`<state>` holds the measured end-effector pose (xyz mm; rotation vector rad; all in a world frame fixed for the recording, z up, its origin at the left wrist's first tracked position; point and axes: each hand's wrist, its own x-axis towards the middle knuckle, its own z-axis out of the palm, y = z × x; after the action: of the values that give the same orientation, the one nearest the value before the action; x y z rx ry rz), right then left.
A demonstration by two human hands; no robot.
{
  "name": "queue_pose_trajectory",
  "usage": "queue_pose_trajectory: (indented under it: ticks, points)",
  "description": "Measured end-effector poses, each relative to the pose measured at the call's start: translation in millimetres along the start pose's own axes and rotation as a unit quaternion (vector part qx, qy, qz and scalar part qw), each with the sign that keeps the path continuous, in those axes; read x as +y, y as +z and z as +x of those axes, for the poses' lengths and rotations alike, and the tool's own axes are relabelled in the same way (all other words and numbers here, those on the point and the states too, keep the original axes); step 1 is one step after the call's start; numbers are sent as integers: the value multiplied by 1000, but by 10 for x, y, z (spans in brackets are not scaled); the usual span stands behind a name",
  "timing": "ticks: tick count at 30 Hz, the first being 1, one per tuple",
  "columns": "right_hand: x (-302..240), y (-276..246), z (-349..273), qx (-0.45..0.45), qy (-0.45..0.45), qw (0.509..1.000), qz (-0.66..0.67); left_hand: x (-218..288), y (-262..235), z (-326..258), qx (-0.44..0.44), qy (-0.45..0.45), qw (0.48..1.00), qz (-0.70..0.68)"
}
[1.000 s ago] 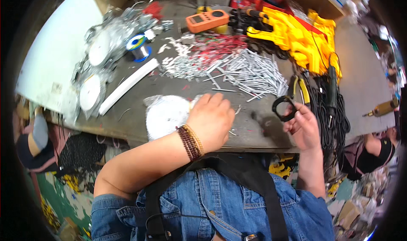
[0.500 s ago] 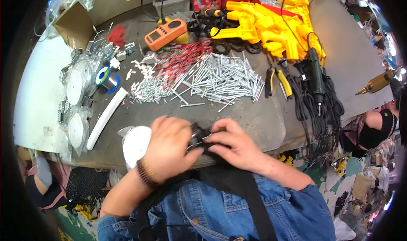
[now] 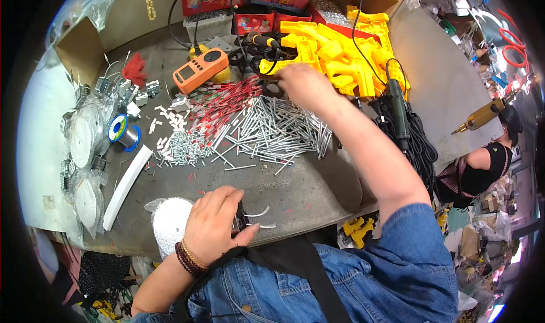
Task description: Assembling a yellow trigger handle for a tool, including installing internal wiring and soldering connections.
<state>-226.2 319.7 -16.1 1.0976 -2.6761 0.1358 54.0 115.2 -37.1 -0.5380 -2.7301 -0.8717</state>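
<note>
A dark part (image 3: pixel 239 216) is held at the near edge of the table (image 3: pixel 306 192) by the left hand (image 3: pixel 214 223), whose fingers are curled over it from above and whose thumb is pressed along its near side. Most of the part is covered by the hand; only its right side is left exposed, just inside the gap between index finger and thumb. From there two pale leads (image 3: pixel 261 211) are pointed rightward over the table.

The right hand (image 3: pixel 306 85) is stretched to the far side, with its fingers bent downward beside the black rings (image 3: pixel 271 88). Whether a ring is gripped or only touched cannot be told, as the fingertips are partly hidden.

The rings are bordered by yellow shells (image 3: pixel 338 53) on the right, and by red wires (image 3: pixel 227 101) and long screws (image 3: pixel 278 131) on the near side. Farther left, an orange meter (image 3: pixel 200 71) is propped at a tilt. A white disc (image 3: pixel 170 223) is placed just left of the left hand, partly covered by it.
</note>
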Motion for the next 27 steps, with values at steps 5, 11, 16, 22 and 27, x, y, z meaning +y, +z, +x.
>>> queue_pose_trajectory:
  ticks: [5,11,16,22,27]
  points:
    - [531,332,379,9,-8,982,-190,-91,-9,71,-34,80,996,22]
    - [247,-549,-403,-3,-88,992,-88,-84,-70,11,-68,57,996,10]
    - [-743,-979,-1061,-31,-33,755,654,-111,-151,89,49,-72,946,-312]
    - [-565,-414,-1142,-59,-153,979,121,-134,-203,-147,205,-122,727,-644]
    - [-591,-54,-1145,-65,-92,983,146,-161,-218,-301,227,-144,721,-639]
